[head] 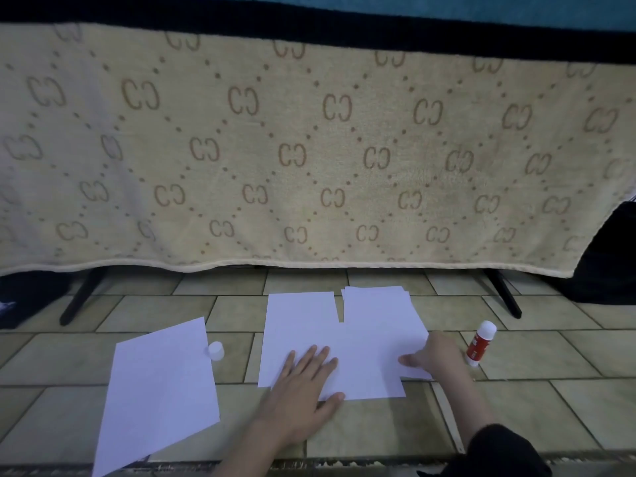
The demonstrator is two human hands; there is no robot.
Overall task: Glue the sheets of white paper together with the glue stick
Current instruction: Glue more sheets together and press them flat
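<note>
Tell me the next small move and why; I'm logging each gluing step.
Probably smooth the overlapped sheets flat: the left hand lies flat on them, the right hand holds their right edge, and the glue stick stands uncapped beside them.

The left hand (303, 383) is pressing flat on overlapping white sheets (371, 342) lying on the tiled floor (550, 356); the right hand (433, 354) is touching their right edge. A glue stick (480, 343) is standing just beside it, a separate sheet (161, 390) and white cap (216, 350) lying leftward.
</note>
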